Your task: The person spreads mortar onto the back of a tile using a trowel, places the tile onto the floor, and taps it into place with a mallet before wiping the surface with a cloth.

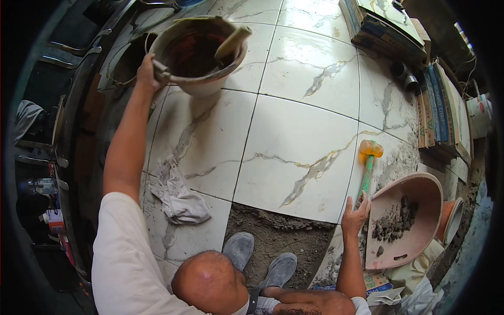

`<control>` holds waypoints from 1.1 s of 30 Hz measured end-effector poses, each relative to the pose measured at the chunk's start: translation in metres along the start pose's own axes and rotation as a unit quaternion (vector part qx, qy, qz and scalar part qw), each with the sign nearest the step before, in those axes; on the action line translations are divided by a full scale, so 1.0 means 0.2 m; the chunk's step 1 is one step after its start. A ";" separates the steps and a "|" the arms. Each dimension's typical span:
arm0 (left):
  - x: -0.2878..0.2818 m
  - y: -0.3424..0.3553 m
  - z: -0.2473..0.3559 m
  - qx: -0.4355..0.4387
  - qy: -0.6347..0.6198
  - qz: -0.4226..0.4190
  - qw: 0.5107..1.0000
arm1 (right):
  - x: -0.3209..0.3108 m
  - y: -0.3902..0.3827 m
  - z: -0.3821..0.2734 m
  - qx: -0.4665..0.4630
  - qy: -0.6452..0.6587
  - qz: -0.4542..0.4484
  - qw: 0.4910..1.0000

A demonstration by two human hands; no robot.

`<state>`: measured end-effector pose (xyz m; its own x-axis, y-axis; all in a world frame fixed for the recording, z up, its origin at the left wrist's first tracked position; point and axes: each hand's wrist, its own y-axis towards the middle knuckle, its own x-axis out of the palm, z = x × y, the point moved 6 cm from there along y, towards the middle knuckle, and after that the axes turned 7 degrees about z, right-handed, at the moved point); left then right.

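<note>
With my left hand (148, 73) I grip a pale bucket (202, 86) by its near left rim, beside the handle's grip. The bucket tilts, showing a dark, reddish-brown inside. A tool with a thick wooden handle (234, 43) leans over its right side; the tool's lower end is hidden. On the right, a mallet (370, 149) with an amber head and green handle lies on a marbled tile. My right hand (355, 215) is at the handle's lower end, its fingers stretched out and apart. They seem to touch the handle without wrapping round it.
A grey rag (178, 197) lies on the tiles at left. Bare rough mortar (283, 226) shows between tiles around my feet. At right rests a pinkish scoop-shaped basin (383, 247) holding crumbled mortar. Tile boxes (436, 110) stand beyond it; another dark bucket (123, 63) sits far left.
</note>
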<state>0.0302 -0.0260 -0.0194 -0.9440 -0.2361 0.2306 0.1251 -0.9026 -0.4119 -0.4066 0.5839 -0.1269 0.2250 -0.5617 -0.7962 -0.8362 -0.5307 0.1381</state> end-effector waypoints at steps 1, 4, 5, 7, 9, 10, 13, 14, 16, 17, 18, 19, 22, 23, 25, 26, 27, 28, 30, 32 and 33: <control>-0.22 -0.07 0.09 0.048 0.098 -0.038 0.993 | -0.01 -0.01 -0.02 -0.019 0.009 0.007 1.000; -0.82 -0.25 0.06 0.031 0.083 0.009 0.996 | 0.03 -0.03 -0.06 -0.035 -0.003 -0.012 0.999; -1.00 -0.33 0.04 0.043 0.048 0.038 0.997 | 0.05 -0.02 -0.07 -0.028 -0.006 -0.026 0.999; -1.35 -0.53 -0.07 0.007 -0.013 0.106 0.994 | 0.06 -0.02 -0.11 -0.058 -0.002 -0.026 0.998; -1.62 -0.75 -0.19 -0.009 -0.088 0.133 0.987 | 0.06 0.00 -0.15 -0.063 0.017 -0.039 0.997; -1.74 -0.87 -0.24 -0.016 -0.112 0.132 0.985 | 0.06 0.01 -0.16 -0.063 0.005 -0.052 0.997; -2.08 -1.19 -0.39 0.004 -0.201 0.190 0.961 | 0.03 0.02 -0.22 -0.129 -0.015 -0.064 0.990; -2.18 -1.29 -0.45 0.009 -0.228 0.232 0.945 | 0.02 0.02 -0.22 -0.126 -0.026 -0.070 0.989; -2.31 -1.40 -0.51 0.043 -0.260 0.273 0.925 | 0.01 0.00 -0.23 -0.160 -0.051 -0.105 0.980; -2.31 -1.41 -0.53 0.046 -0.261 0.235 0.935 | 0.01 -0.01 -0.23 -0.169 -0.041 -0.126 0.977; -2.33 -1.43 -0.54 0.071 -0.260 0.261 0.927 | 0.01 -0.03 -0.23 -0.171 -0.055 -0.138 0.974; -2.33 -1.44 -0.54 0.094 -0.256 0.270 0.923 | 0.03 -0.06 -0.23 -0.203 -0.073 -0.166 0.962; -2.21 -1.43 -0.54 0.053 -0.230 0.329 0.914 | 0.11 -0.12 -0.20 -0.215 -0.118 -0.242 0.939; -2.15 -1.44 -0.53 0.060 -0.212 0.356 0.908 | 0.15 -0.14 -0.20 -0.238 -0.142 -0.262 0.925; -2.02 -1.52 -0.59 0.026 -0.208 0.445 0.871 | 0.26 -0.14 -0.19 -0.251 -0.180 -0.292 0.905; -1.95 -1.60 -0.65 0.005 -0.196 0.526 0.828 | 0.31 -0.12 -0.20 -0.250 -0.173 -0.294 0.906; -1.83 -1.64 -0.75 -0.026 -0.144 0.497 0.855 | 0.37 -0.08 -0.20 -0.245 -0.198 -0.270 0.910; -1.70 -1.71 -0.86 -0.054 -0.084 0.469 0.878 | 0.43 -0.04 -0.21 -0.250 -0.225 -0.235 0.912; -1.31 -1.72 -1.08 -0.045 0.077 0.221 0.971 | 0.58 0.03 -0.23 -0.196 -0.243 -0.216 0.925; -0.87 -1.62 -1.16 0.129 0.327 -0.062 0.934 | 0.69 0.11 -0.27 -0.154 -0.262 -0.185 0.935; -0.65 -1.56 -1.19 0.276 0.429 -0.157 0.846 | 0.74 0.14 -0.29 -0.109 -0.274 -0.171 0.940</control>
<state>0.0406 0.3720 -0.1295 -0.8019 0.1811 -0.5693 -0.2726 -0.9589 0.0790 -0.3677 0.4487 -0.2071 0.1203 0.0456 -0.9917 -0.6265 -0.7714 -0.1115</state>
